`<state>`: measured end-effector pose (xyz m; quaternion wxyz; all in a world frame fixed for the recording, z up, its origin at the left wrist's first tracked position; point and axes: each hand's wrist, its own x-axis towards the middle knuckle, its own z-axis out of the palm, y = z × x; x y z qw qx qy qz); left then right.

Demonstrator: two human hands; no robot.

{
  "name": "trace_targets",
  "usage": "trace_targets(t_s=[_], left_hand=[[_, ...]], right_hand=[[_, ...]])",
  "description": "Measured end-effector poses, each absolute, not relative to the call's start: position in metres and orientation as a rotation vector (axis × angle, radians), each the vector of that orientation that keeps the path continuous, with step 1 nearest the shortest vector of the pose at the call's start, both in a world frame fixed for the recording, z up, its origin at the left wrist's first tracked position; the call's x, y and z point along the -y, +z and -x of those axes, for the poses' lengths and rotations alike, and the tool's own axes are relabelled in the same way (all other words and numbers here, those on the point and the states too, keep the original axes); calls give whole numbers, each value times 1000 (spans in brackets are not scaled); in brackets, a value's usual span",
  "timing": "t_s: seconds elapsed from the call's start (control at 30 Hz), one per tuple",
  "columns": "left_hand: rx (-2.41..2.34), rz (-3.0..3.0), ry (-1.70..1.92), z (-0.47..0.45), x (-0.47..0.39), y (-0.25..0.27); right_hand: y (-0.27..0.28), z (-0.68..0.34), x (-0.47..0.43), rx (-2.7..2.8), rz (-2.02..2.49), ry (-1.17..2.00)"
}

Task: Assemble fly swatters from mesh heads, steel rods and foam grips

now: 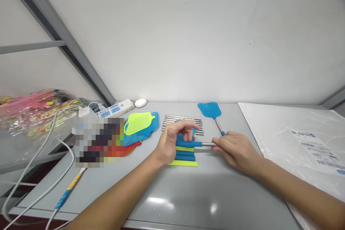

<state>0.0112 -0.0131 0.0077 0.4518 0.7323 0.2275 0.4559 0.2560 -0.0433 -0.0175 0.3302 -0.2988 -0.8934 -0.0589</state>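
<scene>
My right hand [235, 151] is closed round a thin metal rod [208, 144]. A blue handle grip [192, 144] sits on the rod's left end, pointing at my left palm. My left hand [175, 138] has its fingers loosely bent and apart, not wrapped round the grip; whether the palm touches its end is hard to tell. Below lie several blue and yellow-green handle grips [184, 164]. Behind my left fingers are a row of bare metal rods [172, 117] and a partly hidden blue perforated piece. A blue fly swatter [210, 109] lies beyond my right hand.
Yellow-green, blue and red swatter heads [138, 123] are piled at the left, beside a blurred patch. Behind them stands a power strip [115, 109] with white cables. A plastic bag of colourful items [35, 115] is far left; a white plastic package [283, 125] covers the right side.
</scene>
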Motion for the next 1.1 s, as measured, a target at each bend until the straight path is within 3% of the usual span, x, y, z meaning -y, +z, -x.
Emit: trace_targets(t_s=[0.2,0.33,0.57,0.7,0.87,1.1], left_hand=[[-701,-1935,1140,-9,7,11],[-906,-2576,1103,-9,5,19],[-911,-3258,672,-14,17,26],[-1021,-3197,390,-6,15,31],[-1382,-2830,403,11,5,37],[-1182,-2668,159,15,4,34]], right_hand=[[-18,-252,44,2357,807,-112],[-15,-252,45,2371,806,-97],[-20,-257,46,2265,903,-42],[-23,-255,46,2113,993,100],[-20,-251,45,1814,1063,249],[-23,-251,42,2096,1221,234]])
